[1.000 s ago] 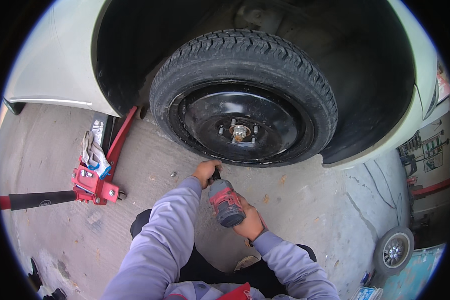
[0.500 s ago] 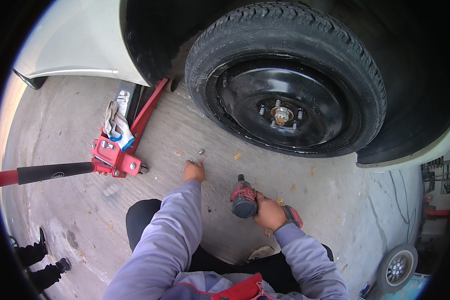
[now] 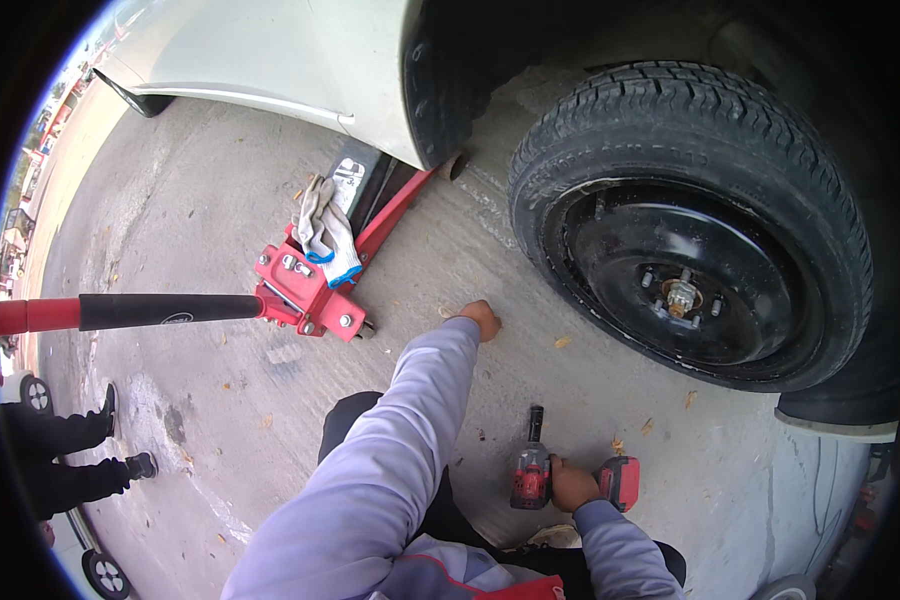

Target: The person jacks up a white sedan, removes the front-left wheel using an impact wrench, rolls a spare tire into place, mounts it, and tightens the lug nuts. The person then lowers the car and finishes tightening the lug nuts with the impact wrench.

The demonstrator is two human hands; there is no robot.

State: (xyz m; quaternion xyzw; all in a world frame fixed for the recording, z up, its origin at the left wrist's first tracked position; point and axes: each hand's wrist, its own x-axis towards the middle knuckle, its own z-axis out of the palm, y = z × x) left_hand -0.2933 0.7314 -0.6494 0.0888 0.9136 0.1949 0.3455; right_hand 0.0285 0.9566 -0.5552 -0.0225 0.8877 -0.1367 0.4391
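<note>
My left hand [image 3: 482, 320] is down at the concrete, its fingers curled in. Whatever it holds there is hidden from view. In my right hand [image 3: 573, 485] is a red and black cordless impact wrench [image 3: 530, 478], gripped by its handle. The wrench's black socket points away from me, and its red battery [image 3: 621, 482] shows beyond my hand. To the front right stands a car wheel [image 3: 670, 215] with a black steel rim. Several bare studs surround its rusty hub centre [image 3: 681, 297].
A red floor jack [image 3: 310, 292] reaches under the white car [image 3: 270, 60] on the left, its long handle [image 3: 170, 311] jutting leftward. White gloves with blue cuffs [image 3: 328, 235] lie on it. A bystander's black-clad legs [image 3: 80, 470] are at far left. Dry leaves dot the concrete.
The view has swung left, so things sit further right. My left hand has reached onto the spot where a small metal nut lay. The impact wrench has turned its socket more directly forward.
</note>
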